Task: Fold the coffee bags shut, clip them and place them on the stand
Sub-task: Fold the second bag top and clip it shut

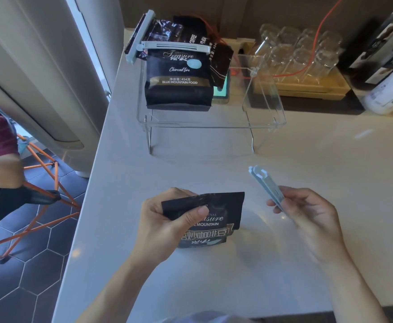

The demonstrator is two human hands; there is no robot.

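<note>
While clipped, two coffee bags (178, 75) on clear stand (264, 113).

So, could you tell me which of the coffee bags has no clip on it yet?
The coffee bag in the left hand, low on the counter. Its folded top is bare; the clip is in the right hand. The front bag on the stand is already clipped.

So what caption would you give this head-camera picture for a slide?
Left hand holds a folded coffee bag on the counter, right hand holds a clip; clipped bags sit on the clear stand.
</note>
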